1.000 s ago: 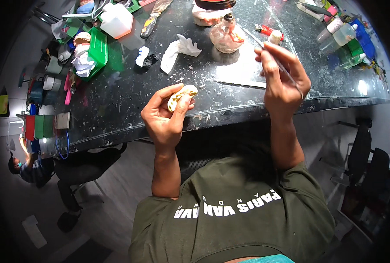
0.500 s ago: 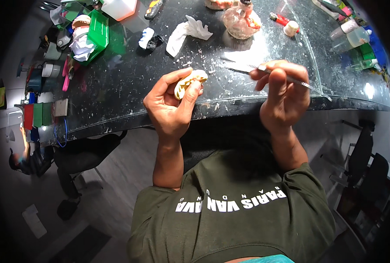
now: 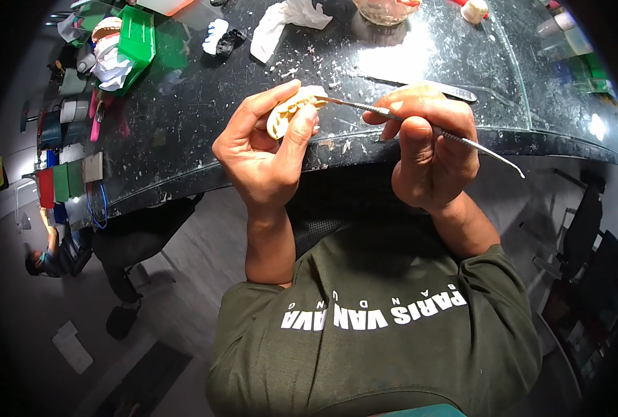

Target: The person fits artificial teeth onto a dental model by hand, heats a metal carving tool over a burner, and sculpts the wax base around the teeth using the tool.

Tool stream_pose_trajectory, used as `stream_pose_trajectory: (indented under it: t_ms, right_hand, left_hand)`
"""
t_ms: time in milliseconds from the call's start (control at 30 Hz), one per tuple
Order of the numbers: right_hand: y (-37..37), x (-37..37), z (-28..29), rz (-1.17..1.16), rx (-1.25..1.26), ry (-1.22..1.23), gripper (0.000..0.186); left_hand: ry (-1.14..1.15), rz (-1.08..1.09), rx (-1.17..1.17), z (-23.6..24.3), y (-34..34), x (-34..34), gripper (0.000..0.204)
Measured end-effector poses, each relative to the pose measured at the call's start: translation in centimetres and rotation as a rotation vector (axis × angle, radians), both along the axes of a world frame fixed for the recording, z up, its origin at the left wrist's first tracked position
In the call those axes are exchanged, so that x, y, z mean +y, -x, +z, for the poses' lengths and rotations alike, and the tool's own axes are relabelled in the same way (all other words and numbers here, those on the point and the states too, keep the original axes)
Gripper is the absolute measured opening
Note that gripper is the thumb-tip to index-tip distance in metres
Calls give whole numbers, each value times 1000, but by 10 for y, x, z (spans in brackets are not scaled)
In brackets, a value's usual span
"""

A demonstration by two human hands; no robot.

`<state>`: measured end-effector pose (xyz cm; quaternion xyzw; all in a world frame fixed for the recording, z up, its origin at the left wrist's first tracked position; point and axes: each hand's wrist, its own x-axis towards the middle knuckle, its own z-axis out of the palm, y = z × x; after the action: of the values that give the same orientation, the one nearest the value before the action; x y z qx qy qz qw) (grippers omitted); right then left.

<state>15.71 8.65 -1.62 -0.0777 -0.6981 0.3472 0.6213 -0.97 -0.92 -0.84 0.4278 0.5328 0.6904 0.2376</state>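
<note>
My left hand [image 3: 264, 163] grips a small cream-yellow dental cast [image 3: 290, 111] between thumb and fingers, tooth row facing up. Its lower part is hidden by the thumb and palm. In my right hand [image 3: 434, 142] is a slim double-ended metal dental carver [image 3: 491, 153] with a knurled grip, held like a pen. The carver's left tip meets the cast's upper right edge, touching it or very close. Its other, bent end sticks out to the right past my hand. Both hands are raised above the front edge of the black worktable [image 3: 184, 149].
Beyond my right hand lies a flat metal spatula [image 3: 455, 91]. Crumpled white tissue [image 3: 285, 24], a blue-and-white piece [image 3: 215, 33], a black lump [image 3: 231, 43] and a glass jar [image 3: 385, 10] sit farther back. A green box [image 3: 142, 45] stands left. Another person [image 3: 53, 251] sits far left.
My right hand has brought the carver's tip leftward to the cast. The left hand still holds the cast. The whole view has shifted, so the table's far items sit higher.
</note>
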Motion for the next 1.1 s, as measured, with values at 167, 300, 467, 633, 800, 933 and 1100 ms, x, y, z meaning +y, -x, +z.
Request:
stream_pose_trajectory:
  t_ms: [167,300,467,633,800,933,1100]
  right_hand:
    - [2,2,-1,30,3,-2,12]
    - [1,2,1,22,-22,-4,11]
    - [2,1,1,22,-13,-1,11]
    - [2,1,1,33,-24,15,11]
    - [1,0,1,33,14,52,9]
    - [2,0,1,35,-3,38,9]
    - [-2,0,0,49,16,60,9]
  left_hand:
    - [2,35,40,0,-1,1,31]
    - [-4,27,44,-1,0,1,31]
    - [-4,27,72,-2,2,1,31]
    - [7,36,75,0,0,0,31]
    - [4,36,82,-2,1,0,31]
    - [-3,30,92,-3,3,1,31]
    - [40,35,40,1,1,-1,29]
